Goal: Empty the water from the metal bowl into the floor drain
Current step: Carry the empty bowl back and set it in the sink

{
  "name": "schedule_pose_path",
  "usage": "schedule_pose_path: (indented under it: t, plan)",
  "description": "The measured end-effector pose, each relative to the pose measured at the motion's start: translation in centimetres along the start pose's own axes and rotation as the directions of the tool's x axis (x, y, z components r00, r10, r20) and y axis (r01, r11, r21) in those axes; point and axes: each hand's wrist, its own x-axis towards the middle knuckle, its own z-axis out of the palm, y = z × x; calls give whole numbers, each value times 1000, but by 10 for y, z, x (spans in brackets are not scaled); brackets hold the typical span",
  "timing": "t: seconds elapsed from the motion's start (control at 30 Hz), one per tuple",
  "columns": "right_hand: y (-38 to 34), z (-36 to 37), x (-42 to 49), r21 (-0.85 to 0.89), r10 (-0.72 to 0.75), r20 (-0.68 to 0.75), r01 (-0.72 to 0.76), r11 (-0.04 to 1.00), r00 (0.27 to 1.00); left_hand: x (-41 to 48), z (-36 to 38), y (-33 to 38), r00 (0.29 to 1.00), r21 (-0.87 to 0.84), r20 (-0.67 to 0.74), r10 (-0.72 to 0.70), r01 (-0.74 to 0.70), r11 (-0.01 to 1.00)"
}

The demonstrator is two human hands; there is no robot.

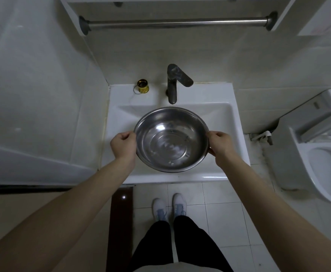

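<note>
A round metal bowl (171, 139) with shallow water rippling in its bottom is held level over the white sink (233, 122). My left hand (123, 145) grips its left rim and my right hand (219, 143) grips its right rim. No floor drain shows in this view.
A dark faucet (173, 82) stands behind the bowl, with a small gold cup (143, 86) to its left. A toilet (322, 163) is at the right, a metal towel bar (177, 23) above. My shoes (169, 207) stand on white floor tiles beside a dark threshold (121, 222).
</note>
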Motion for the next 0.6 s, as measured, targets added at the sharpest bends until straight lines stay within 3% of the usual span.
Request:
schedule_pose_path:
  t: [0.6]
  plan:
    - [12,10,40,-28,36,-5,-36,999,999,24,19,-18,999,72,-11,-36,36,997]
